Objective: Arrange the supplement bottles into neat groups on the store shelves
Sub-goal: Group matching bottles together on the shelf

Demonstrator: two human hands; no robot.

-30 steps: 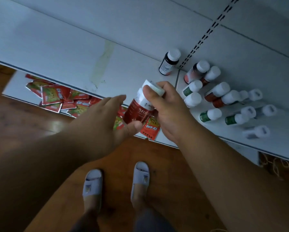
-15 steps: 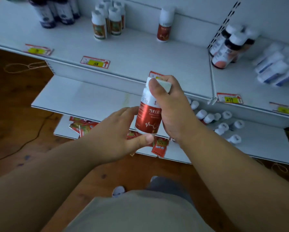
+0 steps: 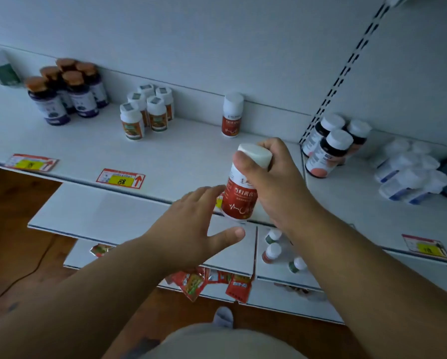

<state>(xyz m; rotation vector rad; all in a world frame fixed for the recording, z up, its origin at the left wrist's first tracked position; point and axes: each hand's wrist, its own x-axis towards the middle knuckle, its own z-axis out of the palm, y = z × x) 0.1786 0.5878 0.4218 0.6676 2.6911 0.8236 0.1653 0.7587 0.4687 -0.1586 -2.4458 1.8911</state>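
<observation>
My right hand [image 3: 282,182] grips a red-labelled bottle with a white cap [image 3: 239,200] by its top, upright over the front edge of the upper shelf [image 3: 181,156]. My left hand [image 3: 193,229] hovers just left of the bottle with fingers spread, not holding it. A matching red bottle [image 3: 232,115] stands alone at the back of that shelf. Left of it stand a cluster of small white-capped bottles [image 3: 146,112] and a cluster of dark bottles with brown caps [image 3: 67,92].
Dark bottles with white caps [image 3: 331,143] and blue-white bottles [image 3: 408,172] fill the right shelf section. Price tags [image 3: 120,178] line the shelf edge. Lower shelves hold small bottles [image 3: 272,251] and red sachets [image 3: 204,281]. Wooden floor lies below left.
My view has risen from the lower shelves to the upper shelf. My right hand has lifted the red bottle up to that shelf's edge, and my left hand has come off the bottle.
</observation>
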